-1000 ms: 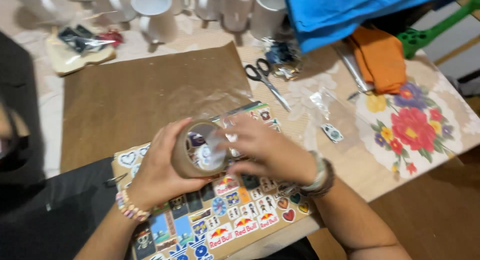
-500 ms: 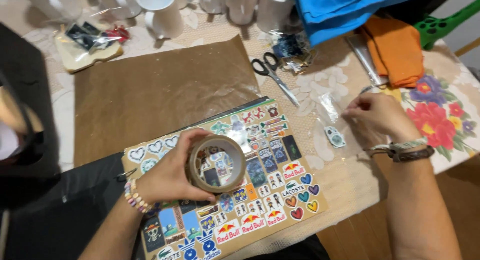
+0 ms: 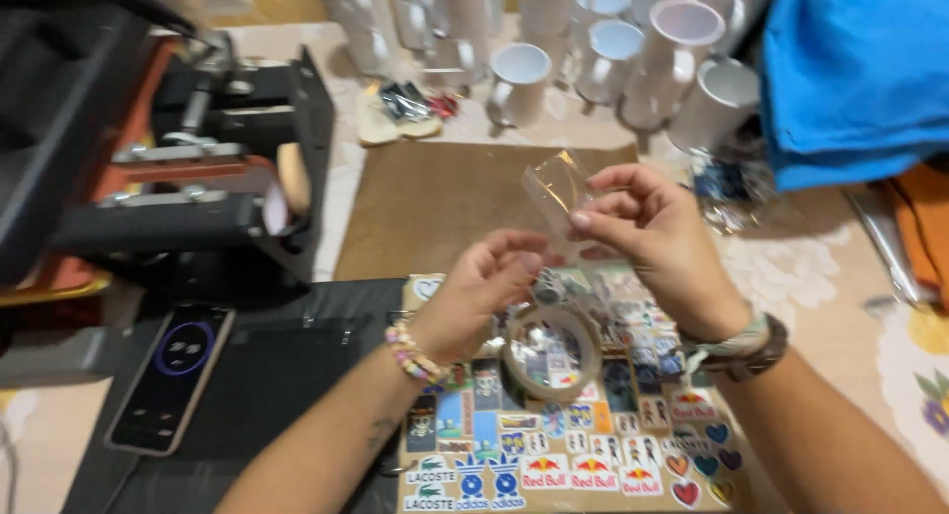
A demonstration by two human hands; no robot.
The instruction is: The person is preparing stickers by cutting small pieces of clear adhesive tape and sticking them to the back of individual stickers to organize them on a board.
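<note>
My right hand (image 3: 652, 237) is pinching one small clear bag (image 3: 556, 190) in its fingers, up above the sticker sheet (image 3: 563, 445). My left hand (image 3: 479, 297) is curling loosely beside one tape roll (image 3: 550, 351), grasping nothing. One phone (image 3: 173, 376) is lying left on the table (image 3: 820, 277).

Warm, even indoor light falls from above my hands, and shadows under them are soft. The clear film (image 3: 556, 186) pinched in my right hand (image 3: 647, 239) catches a pale glare. The white mugs (image 3: 633, 49) beyond my hands smear with motion blur, and the edges go soft.
</note>
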